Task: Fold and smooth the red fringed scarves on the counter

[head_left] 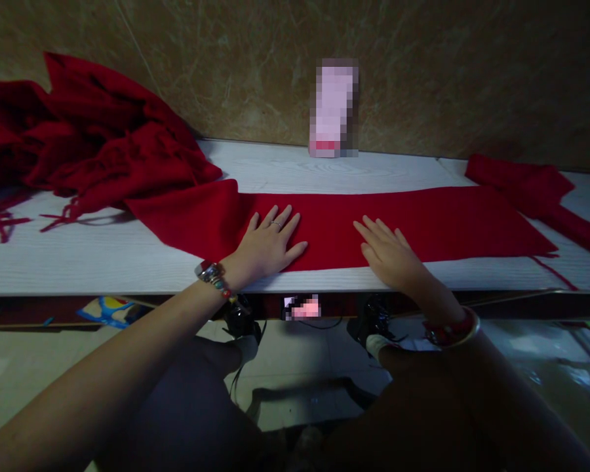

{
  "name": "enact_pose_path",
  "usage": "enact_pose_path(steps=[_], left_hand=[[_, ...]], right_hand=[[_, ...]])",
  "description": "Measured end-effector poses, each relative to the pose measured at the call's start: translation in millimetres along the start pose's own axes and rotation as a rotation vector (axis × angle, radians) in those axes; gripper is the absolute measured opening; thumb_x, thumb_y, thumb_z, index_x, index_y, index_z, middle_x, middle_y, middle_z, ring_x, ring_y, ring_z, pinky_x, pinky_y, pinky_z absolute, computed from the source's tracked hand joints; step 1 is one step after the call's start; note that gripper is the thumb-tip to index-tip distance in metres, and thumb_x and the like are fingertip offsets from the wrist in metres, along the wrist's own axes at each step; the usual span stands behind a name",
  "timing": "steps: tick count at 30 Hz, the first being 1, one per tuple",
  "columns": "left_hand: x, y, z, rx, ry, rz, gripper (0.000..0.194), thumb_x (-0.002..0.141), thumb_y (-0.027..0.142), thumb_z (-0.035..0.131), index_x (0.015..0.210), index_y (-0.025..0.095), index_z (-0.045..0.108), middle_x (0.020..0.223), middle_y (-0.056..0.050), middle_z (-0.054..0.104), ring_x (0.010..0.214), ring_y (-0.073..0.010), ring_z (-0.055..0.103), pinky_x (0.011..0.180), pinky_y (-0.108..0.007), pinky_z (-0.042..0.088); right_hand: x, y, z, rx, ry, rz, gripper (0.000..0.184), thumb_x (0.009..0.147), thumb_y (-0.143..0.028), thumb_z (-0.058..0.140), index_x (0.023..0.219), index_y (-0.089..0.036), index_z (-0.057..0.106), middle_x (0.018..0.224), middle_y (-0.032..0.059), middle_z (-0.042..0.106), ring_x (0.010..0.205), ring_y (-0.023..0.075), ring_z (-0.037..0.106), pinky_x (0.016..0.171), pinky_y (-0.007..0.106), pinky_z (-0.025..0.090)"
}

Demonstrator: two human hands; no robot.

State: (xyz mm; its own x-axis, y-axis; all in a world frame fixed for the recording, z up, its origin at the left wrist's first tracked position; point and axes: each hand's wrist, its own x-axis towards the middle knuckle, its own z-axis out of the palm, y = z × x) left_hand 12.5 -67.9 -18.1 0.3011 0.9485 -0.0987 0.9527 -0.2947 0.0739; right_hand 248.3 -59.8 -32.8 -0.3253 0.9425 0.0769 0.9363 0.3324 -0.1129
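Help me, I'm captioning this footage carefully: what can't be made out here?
All in the head view:
Upper pink object: details hidden by pixelation.
Lower pinkish item: likewise pixelated.
Flat red cloth under the left hand and right hand: covered by them.
Red cloth heap: cut off by the left edge; folds hide its shape.
Red piece at far right: cut off by the right edge.

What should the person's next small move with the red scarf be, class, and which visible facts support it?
Probably slide the left hand outward to smooth the red scarf. That hand and the right hand rest spread on it; the fabric looks flat between them but bulges just beyond the left hand, beside the crumpled, fringed red heap.
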Motion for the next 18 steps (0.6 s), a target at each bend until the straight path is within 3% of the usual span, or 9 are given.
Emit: enact_pose_path(steps=[5,10,13,18], left_hand=[[-7,-6,-1.6,0.019,-0.031,0.129,0.07,0.091,0.057,0.03,0.147,0.017,0.02,0.155,-0.011,0.015,0.142,-0.032,0.01,0.112,-0.055,0.012],[-9,-10,-0.1,0.01,-0.038,0.157,0.073,0.09,0.06,0.029,0.147,0.017,0.019,0.155,-0.011,0.014,0.142,-0.032,0.008,0.112,-0.055,0.01],[-8,-12,-3.4,-0.003,-0.085,0.16,0.073,0.089,0.061,0.029,0.148,0.018,0.018,0.155,-0.011,0.011,0.142,-0.0331,0.006,0.111,-0.056,0.011],[-10,-25,-13.8,-0.005,-0.166,0.278,0.078,0.085,0.065,0.036,0.147,0.021,0.02,0.155,-0.01,0.013,0.142,-0.0318,0.011,0.111,-0.052,0.017]], right_hand=[[-5,28,-3,-0.014,-0.012,0.131,0.053,0.089,-0.023,0.029,0.139,-0.013,0.041,0.147,0.0124,0.037,0.136,0.0309,0.031,0.108,0.059,0.024],[2,20,-2,0.046,0.066,0.093,0.049,0.089,-0.024,0.034,0.135,-0.013,0.047,0.144,0.0144,0.042,0.135,0.0314,0.033,0.108,0.059,0.025],[9,1,-4,0.129,0.106,-0.077,0.046,0.089,-0.025,0.038,0.133,-0.015,0.049,0.143,0.0124,0.044,0.134,0.0272,0.036,0.11,0.054,0.026],[11,-34,-9,0.237,0.052,-0.532,0.036,0.089,-0.023,0.046,0.122,-0.017,0.059,0.13,0.0096,0.058,0.125,0.0204,0.048,0.105,0.043,0.039]])
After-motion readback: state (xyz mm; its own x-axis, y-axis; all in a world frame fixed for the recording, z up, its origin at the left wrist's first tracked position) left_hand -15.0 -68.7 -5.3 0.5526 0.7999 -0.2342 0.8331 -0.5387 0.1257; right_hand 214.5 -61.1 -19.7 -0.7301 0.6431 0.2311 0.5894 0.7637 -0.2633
